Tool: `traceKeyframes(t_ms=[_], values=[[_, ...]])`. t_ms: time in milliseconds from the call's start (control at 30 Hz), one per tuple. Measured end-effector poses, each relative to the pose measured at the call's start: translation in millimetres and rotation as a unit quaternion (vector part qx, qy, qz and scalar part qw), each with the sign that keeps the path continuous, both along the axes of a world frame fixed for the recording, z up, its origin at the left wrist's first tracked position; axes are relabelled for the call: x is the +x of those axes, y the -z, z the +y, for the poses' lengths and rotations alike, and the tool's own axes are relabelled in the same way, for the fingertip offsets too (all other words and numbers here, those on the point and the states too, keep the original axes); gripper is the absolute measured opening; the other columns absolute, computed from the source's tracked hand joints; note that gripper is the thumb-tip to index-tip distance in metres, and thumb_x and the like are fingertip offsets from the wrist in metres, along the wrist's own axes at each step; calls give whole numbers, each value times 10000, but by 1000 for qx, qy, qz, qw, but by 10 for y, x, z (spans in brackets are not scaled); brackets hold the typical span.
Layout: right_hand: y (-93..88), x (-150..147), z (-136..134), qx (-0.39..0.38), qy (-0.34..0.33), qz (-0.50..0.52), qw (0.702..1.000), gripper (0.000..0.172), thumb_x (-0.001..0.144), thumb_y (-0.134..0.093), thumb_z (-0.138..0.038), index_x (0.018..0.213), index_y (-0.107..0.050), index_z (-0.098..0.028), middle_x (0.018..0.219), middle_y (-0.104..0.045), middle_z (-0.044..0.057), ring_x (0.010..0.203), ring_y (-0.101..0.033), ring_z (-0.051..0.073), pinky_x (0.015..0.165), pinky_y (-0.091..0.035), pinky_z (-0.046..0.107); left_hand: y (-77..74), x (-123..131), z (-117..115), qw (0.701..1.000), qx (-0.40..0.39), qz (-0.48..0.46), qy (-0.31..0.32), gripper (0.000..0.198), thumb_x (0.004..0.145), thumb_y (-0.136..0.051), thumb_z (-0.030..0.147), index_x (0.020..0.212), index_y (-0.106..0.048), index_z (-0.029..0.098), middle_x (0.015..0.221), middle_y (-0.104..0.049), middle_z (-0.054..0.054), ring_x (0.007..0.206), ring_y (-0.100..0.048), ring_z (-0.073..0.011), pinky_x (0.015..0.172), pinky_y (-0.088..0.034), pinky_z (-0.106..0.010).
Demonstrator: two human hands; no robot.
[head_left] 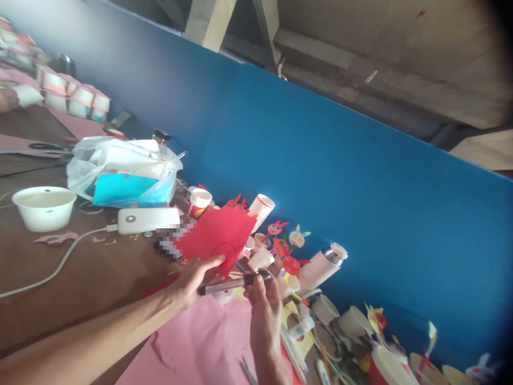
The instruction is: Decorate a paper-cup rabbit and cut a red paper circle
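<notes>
My left hand [196, 280] is closed on a sheet of red paper [218, 230], its thumb lying over the lower edge. Near that thumb a thin circle is drawn on the red sheet. Between the thumb and fingers of my right hand [264, 307] is a marker pen [230, 283] with a dark cap end and a grey barrel. The barrel's other end reaches my left hand; whether those fingers also grip it is hidden. Pink paper [200, 337] lies below both hands, and scissors [248, 369] rest on it, partly cut off by the frame.
A white power bank [148, 220] with a cable, a white bowl [44, 211] and a filled plastic bag [82, 166] stand left. Paper cups [262, 259], rabbit-face cutouts [298, 236] and a thermos [323, 267] line the blue partition [320, 176]. Another person's hand [8, 100] holds a cup.
</notes>
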State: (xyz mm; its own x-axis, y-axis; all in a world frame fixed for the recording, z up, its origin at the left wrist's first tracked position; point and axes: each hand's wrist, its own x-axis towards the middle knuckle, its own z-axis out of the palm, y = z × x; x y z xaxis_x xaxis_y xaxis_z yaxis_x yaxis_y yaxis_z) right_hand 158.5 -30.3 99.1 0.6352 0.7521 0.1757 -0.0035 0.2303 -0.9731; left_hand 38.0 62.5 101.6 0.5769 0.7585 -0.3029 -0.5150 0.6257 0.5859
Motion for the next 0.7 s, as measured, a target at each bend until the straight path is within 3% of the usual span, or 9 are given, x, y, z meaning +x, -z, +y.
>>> traceKeyframes(t_ms=[133,267,400,500,600,700], values=[[90,-154,-5,8,35,-43,998,333,843,-532,-466,1025,-546,-188,954,-665,47,893,-618,190,808,-457,332,-4,29,-28,997,-31,45,-49,189,687,-710,228,680,-545,136,513,-629,-46,492,-615,-180,508,-519,-287],[176,-257,-14,18,58,-41,997,344,857,-508,-463,1065,-533,-190,1019,-639,62,965,-594,207,849,-458,357,-19,17,7,996,-26,40,-80,220,705,-692,232,623,-504,151,447,-578,-19,436,-586,-162,444,-485,-255],[181,-302,-1,44,50,-35,997,310,857,-515,-440,1049,-524,-197,996,-649,60,942,-611,203,857,-472,361,-24,23,1,993,-37,62,-92,209,673,-711,198,635,-511,152,471,-598,-17,444,-591,-161,459,-495,-262],[209,-322,41,56,27,32,998,298,854,-515,-442,1031,-515,-202,918,-667,43,864,-651,201,817,-507,369,-19,40,-60,995,-17,71,-72,286,641,-744,256,574,-483,161,438,-576,-13,446,-586,-163,464,-485,-260],[220,-228,76,42,-11,91,995,290,849,-513,-442,1028,-507,-215,908,-675,39,854,-671,215,775,-527,379,2,63,-102,996,35,69,-37,363,592,-769,347,501,-467,167,420,-551,-10,466,-580,-161,492,-475,-258],[128,107,47,14,-38,68,997,267,831,-529,-436,982,-549,-216,934,-689,64,865,-664,231,747,-530,375,-10,91,-66,980,104,169,-26,402,598,-732,462,466,-492,167,402,-513,7,423,-515,-134,461,-418,-247]])
